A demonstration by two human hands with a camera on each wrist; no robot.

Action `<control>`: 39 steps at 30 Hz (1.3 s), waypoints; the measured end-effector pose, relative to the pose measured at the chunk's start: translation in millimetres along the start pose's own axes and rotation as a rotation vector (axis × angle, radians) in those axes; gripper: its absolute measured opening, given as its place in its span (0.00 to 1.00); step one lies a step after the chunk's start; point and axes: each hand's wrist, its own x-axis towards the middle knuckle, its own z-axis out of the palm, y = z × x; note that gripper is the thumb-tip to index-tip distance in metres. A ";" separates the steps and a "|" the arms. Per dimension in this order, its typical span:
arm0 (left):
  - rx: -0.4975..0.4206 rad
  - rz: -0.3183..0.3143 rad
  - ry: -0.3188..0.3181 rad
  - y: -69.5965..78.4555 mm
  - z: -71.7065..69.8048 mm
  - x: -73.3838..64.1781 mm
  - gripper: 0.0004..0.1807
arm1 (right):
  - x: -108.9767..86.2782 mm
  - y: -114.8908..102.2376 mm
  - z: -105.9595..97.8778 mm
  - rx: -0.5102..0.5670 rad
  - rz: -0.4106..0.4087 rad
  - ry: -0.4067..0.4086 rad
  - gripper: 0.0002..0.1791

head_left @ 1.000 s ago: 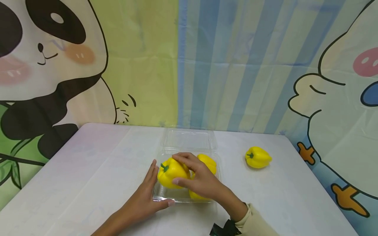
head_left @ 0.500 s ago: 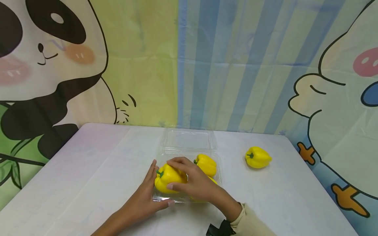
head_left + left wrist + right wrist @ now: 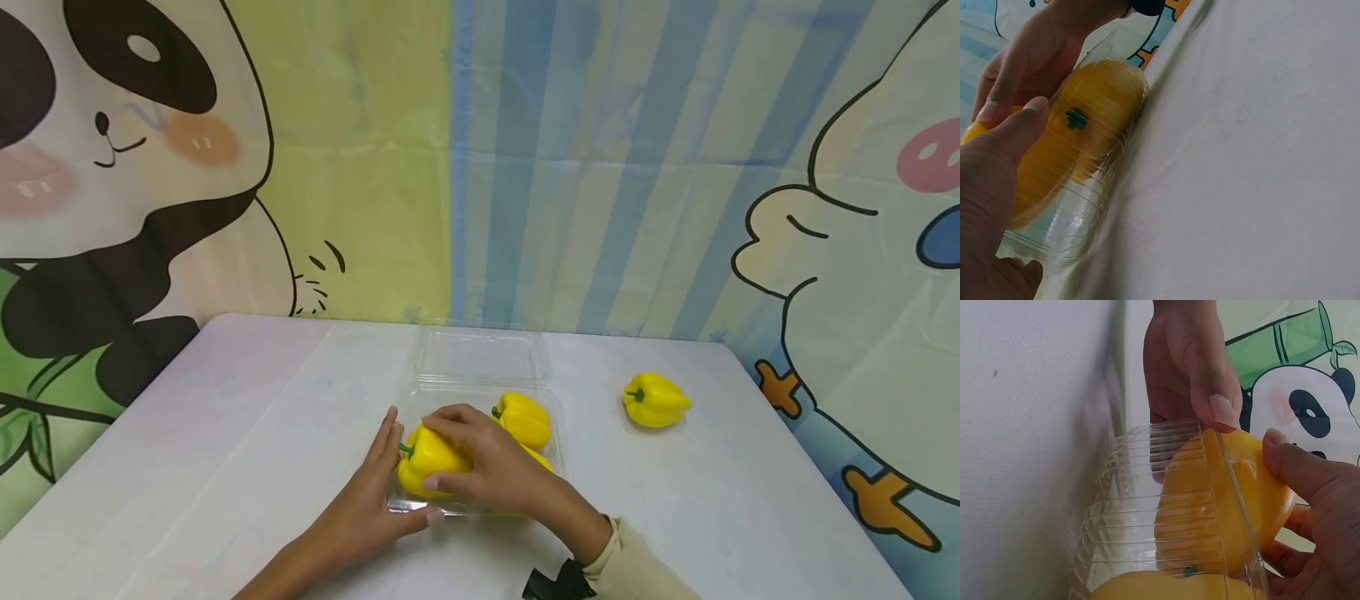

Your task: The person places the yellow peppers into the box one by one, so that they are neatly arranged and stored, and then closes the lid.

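A yellow bell pepper [image 3: 429, 468] with a green stem is gripped between the thumb and fingers of my right hand [image 3: 501, 463]. It sits low in the front left of a clear plastic clamshell box [image 3: 402, 502]. My left hand [image 3: 366, 493] lies at the box's front left corner, fingers straight along the left side and thumb along the front. In the right wrist view, the left thumb touches the rim beside the held pepper [image 3: 1254, 487]. Another yellow pepper [image 3: 525, 419] rests at the box's back right. A further one [image 3: 538, 458] is mostly hidden behind my right hand.
The box's clear lid [image 3: 480, 354] is folded back on the white table [image 3: 247, 433]. One more yellow bell pepper [image 3: 657, 400] lies on the table to the right of the box. A cartoon-printed curtain [image 3: 397, 167] stands behind the table.
My right hand has moved down and slightly toward me with the pepper, lowering it into the box's front left. The back right pepper shows more fully. The left hand has stayed in place.
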 end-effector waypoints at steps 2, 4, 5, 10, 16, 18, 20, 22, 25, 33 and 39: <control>-0.004 0.004 0.001 0.1 0.1 -0.4 0.68 | 0.1 -0.3 0.0 -0.014 0.002 -0.007 0.38; -0.007 0.007 0.001 0.2 0.0 -0.6 0.68 | 0.7 -0.6 0.2 -0.029 0.002 -0.015 0.38; -0.007 0.009 0.001 0.1 -0.1 -0.6 0.68 | 1.1 -0.6 0.6 -0.036 0.003 -0.021 0.38; -0.011 0.017 -0.001 -0.1 -0.8 -0.5 0.67 | 3.4 -1.5 3.8 -0.088 0.010 -0.048 0.38; -0.003 0.022 0.003 -1.0 -0.3 -0.7 0.67 | 3.2 -2.5 5.8 -0.125 0.022 -0.053 0.38; -0.009 0.020 0.003 -1.0 -0.3 -0.8 0.67 | 2.7 -2.7 6.0 -0.135 0.021 -0.056 0.38; -0.022 0.014 0.002 -1.0 -0.3 -0.6 0.67 | 2.3 -3.3 5.7 -0.148 0.019 -0.059 0.38; -0.039 0.005 0.003 -0.8 -0.2 -0.5 0.68 | 1.7 -3.7 5.2 -0.157 0.014 -0.059 0.38; -0.059 -0.008 0.001 -1.3 0.0 -0.4 0.68 | 1.4 -4.1 4.4 -0.161 0.017 -0.065 0.38; -0.066 -0.015 0.013 -2.9 0.0 1.2 0.68 | 0.2 -1.8 3.0 -0.146 -0.007 -0.067 0.32; -0.086 -0.023 0.011 -3.2 -0.1 1.5 0.69 | 1.3 -0.1 4.2 -0.159 -0.030 -0.070 0.33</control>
